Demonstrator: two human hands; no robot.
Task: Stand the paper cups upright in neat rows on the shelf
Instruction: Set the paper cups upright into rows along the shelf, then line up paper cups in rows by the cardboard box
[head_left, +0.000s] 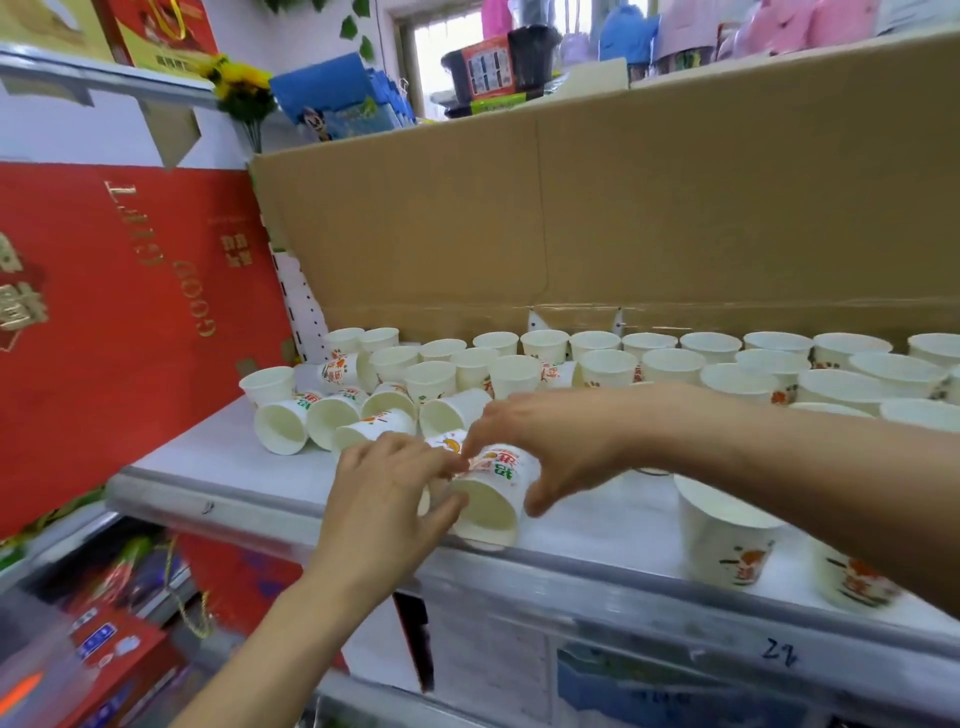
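Note:
White paper cups with orange and green print cover the white shelf (223, 467). Several lie on their sides at the left (332, 421), mouths toward me. Upright cups stand in rows along the back (670, 358) and right. One tipped cup (493, 499) lies near the front edge. My right hand (550, 441) grips that cup from above and the right. My left hand (389, 493) touches its left side, and a second cup (448, 442) peeks out behind the fingers. Two upright cups (727, 540) stand at the front right under my right forearm.
A tall cardboard sheet (571, 208) backs the shelf. A big red gift box (119, 312) leans at the left end. Red and purple boxes (119, 613) fill the shelf below. A metal price rail (623, 613) runs along the front edge.

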